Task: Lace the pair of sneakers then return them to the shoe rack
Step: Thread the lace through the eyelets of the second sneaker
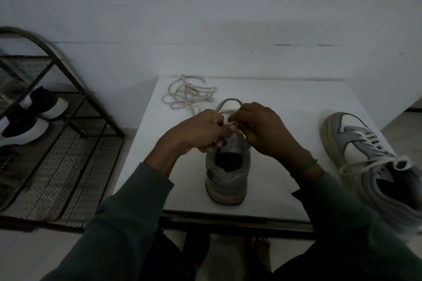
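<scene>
Head view: sneaker (228, 178) at table (285, 102) centre, heel toward the person so eyelets face the hands. Left hand (201, 130) & right hand (262, 130), fingers curled, pinch the lace (226, 119) over the tongue, prob threading; slack trails to 11 o'clock. 2nd sneaker (370, 162), laced, at 3; shoe rack (68, 143) at 9

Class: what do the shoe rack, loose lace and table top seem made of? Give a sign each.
The shoe rack: likely dark metal; thin bent frame, mesh shelves. The lace: matt cream fabric cord, perhaps cotton; lies in limp coils. The table top: smooth, white; laminate or painted board, cannot tell which.
</scene>
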A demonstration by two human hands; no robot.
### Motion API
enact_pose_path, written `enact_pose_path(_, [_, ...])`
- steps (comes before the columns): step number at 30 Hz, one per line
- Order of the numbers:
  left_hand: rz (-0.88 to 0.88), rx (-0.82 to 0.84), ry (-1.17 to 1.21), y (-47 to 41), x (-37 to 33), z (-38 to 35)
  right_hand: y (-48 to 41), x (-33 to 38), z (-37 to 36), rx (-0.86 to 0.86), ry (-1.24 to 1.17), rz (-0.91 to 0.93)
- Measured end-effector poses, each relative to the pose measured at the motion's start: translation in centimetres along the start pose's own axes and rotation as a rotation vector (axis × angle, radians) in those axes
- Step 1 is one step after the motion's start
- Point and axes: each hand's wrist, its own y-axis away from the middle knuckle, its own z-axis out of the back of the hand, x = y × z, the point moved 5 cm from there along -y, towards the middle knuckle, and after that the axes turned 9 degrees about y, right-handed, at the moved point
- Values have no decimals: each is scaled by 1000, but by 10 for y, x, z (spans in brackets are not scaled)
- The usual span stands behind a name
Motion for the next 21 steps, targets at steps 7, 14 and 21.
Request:
enact_pose_path(7, [-177, -181, 2, 2, -7, 11, 3, -14, -13, 345, -588, -324])
enact_pose_path(14, [-110, -10, 220, -2, -2, 2, 4, -26, -4, 50, -319, -480])
enact_pose_path(21, [-56, -41, 375, -5, 1, 2, 11, -17, 9, 237, -544, -641])
